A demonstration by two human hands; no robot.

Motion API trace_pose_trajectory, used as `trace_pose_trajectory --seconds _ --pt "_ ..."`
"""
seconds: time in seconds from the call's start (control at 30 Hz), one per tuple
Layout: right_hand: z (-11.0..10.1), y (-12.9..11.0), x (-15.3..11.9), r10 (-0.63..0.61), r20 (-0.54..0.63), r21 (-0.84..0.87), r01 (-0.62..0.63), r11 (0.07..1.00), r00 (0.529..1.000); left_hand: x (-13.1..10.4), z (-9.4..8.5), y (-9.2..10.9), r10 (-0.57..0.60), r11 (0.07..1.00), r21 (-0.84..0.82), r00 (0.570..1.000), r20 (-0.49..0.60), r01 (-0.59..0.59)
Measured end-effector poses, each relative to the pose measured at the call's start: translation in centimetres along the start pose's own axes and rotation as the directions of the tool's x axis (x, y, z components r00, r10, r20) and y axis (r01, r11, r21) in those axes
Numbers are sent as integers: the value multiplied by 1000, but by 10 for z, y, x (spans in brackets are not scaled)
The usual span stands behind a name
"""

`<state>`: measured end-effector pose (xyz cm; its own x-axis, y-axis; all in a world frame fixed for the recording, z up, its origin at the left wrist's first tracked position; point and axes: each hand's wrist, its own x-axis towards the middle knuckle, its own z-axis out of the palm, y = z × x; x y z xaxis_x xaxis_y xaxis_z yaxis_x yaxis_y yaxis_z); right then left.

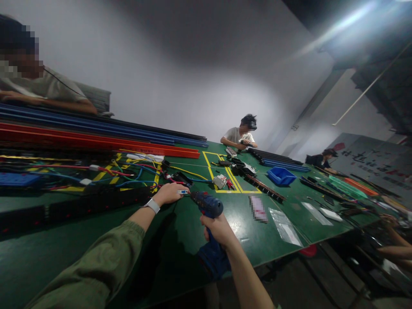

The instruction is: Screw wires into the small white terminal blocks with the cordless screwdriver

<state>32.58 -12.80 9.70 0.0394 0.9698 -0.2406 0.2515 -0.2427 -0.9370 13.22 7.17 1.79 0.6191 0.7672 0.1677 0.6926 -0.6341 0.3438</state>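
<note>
My right hand is wrapped round the handle of a blue cordless drill, which points to the left. My left hand pinches a small white block with a blue mark, too small to name surely. The drill's tip is close to this block; whether they touch I cannot tell. Under and behind my left hand runs a long black power strip housing with red dots. Beyond my hands lie coloured wires with bare or terminal ends, and a cluster of white blocks.
Orange rails and blue rails lie along the far side of the green table. To the right are a blue bin, a phone and plastic bags. Other people sit around the table.
</note>
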Motion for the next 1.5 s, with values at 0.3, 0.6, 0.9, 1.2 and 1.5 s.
trace_pose_trajectory --seconds 0.3,0.6,0.9,1.2,1.5 --pt "0 0 -1 -41 20 37 41 998 999 1 0 -1 -9 1000 1 1000 7 9" --pt "-1 -3 -2 59 15 0 -59 998 998 -1 -2 2 -10 1000 -14 1000 19 11" --pt "-2 0 -4 -3 23 46 1 999 1000 -1 -3 2 -28 1000 10 999 15 28" --pt "0 -2 -3 28 23 11 -28 1000 999 0 -2 1 -29 1000 10 999 25 29" --pt "0 -2 -2 5 37 5 -6 1000 999 -2 -4 3 -14 1000 -4 999 31 14"
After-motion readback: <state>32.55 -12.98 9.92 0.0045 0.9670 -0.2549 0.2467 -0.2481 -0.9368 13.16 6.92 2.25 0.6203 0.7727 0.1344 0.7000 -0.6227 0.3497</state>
